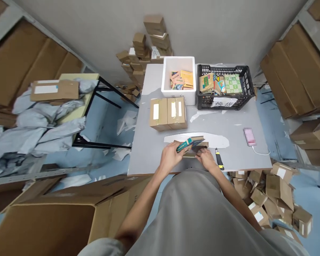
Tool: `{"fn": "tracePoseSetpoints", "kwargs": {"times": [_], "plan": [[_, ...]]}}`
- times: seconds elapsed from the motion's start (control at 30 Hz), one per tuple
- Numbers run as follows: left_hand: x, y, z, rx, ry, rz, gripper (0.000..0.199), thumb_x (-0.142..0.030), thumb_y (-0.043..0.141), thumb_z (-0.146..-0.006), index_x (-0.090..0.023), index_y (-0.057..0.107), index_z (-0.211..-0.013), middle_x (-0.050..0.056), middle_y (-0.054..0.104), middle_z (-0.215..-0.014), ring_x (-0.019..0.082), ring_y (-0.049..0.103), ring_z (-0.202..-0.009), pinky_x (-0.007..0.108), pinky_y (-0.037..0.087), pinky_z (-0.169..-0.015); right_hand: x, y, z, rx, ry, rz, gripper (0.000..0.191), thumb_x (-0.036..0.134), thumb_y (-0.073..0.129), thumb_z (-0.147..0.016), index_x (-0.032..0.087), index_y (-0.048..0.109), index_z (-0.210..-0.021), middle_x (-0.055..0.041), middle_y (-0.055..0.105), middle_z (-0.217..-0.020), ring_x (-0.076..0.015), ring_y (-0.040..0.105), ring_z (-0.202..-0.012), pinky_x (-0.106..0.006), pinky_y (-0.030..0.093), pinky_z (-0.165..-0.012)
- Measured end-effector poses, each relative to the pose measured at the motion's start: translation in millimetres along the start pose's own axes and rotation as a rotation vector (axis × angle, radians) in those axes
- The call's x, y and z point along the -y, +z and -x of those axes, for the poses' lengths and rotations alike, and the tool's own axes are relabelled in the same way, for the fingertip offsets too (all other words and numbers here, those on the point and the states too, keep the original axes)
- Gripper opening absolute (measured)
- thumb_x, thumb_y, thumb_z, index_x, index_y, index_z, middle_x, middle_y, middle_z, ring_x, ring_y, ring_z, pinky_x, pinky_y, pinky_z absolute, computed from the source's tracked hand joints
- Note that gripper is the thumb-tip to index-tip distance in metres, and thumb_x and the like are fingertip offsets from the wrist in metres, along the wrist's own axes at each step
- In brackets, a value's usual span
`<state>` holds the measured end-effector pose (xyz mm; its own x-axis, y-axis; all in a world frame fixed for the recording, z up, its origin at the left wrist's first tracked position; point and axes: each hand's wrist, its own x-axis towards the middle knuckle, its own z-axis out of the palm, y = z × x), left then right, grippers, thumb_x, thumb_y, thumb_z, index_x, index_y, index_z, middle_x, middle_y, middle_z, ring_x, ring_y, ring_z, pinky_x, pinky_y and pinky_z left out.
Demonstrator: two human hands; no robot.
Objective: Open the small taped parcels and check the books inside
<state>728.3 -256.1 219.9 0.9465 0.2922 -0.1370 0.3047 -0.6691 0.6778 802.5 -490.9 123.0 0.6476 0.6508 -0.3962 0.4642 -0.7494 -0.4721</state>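
Observation:
My left hand (169, 155) is closed around a book (186, 144) with a teal spine, tilted above the tabletop. Beneath it lies a small opened cardboard box (189, 155), partly covered by the book and my hands. The fingers of my right hand (207, 160) are bent at the box's right side; whether they grip it I cannot tell. Just right of that hand is a yellow and black utility knife (219, 159). Two taped brown cartons (168, 122) stand side by side beyond my left hand.
At the table's back are a white foam box (179, 94) and a black plastic crate (225, 96), both holding books. A phone (249, 137) with a cable lies at right. A large open carton (106, 217) is at lower left; cardboard boxes (274, 192) pile up at lower right.

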Motion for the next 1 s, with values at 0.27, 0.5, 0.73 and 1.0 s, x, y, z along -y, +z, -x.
{"fn": "tracePoseSetpoints", "kwargs": {"times": [0.27, 0.5, 0.73, 1.0], "plan": [[14, -32.2, 11, -0.159, -0.412, 0.98, 0.067, -0.074, 0.105, -0.055, -0.017, 0.087, -0.086, 0.011, 0.086, -0.091, 0.026, 0.075, -0.078, 0.034, 0.06, -0.072, 32, -49, -7, -0.269, -0.082, -0.942, 0.063, 0.076, 0.063, -0.107, 0.023, 0.084, -0.134, -0.0141, 0.087, -0.133, -0.0337, 0.084, -0.119, -0.048, 0.068, -0.103], [16, -27.5, 30, -0.178, -0.509, 1.106, 0.077, -0.079, 0.108, -0.046, -0.017, 0.088, -0.086, 0.011, 0.087, -0.094, 0.025, 0.076, -0.08, 0.034, 0.062, -0.075, 73, -69, 3, -0.307, -0.068, -1.052, 0.056, 0.071, 0.085, -0.091, 0.022, 0.087, -0.119, -0.01, 0.09, -0.108, -0.0261, 0.082, -0.092, -0.038, 0.068, -0.085], [26, -34.1, 36, -0.151, -0.42, 1.042, 0.071, -0.079, 0.106, -0.053, -0.018, 0.087, -0.086, 0.008, 0.086, -0.093, 0.026, 0.076, -0.084, 0.034, 0.063, -0.077, 81, -58, 13, -0.357, -0.01, -1.07, 0.058, 0.074, 0.087, -0.088, 0.024, 0.087, -0.118, -0.0115, 0.09, -0.114, -0.0299, 0.083, -0.1, -0.043, 0.07, -0.091], [29, -13.8, 35, -0.194, -0.438, 1.127, 0.071, -0.072, 0.106, -0.057, -0.017, 0.085, -0.095, 0.009, 0.086, -0.094, 0.028, 0.079, -0.086, 0.037, 0.065, -0.08, 99, -48, 20, -0.534, -0.015, -0.725, 0.055, 0.061, 0.067, -0.106, 0.023, 0.078, -0.144, -0.0197, 0.074, -0.154, -0.0366, 0.07, -0.146, -0.057, 0.06, -0.123]]}}
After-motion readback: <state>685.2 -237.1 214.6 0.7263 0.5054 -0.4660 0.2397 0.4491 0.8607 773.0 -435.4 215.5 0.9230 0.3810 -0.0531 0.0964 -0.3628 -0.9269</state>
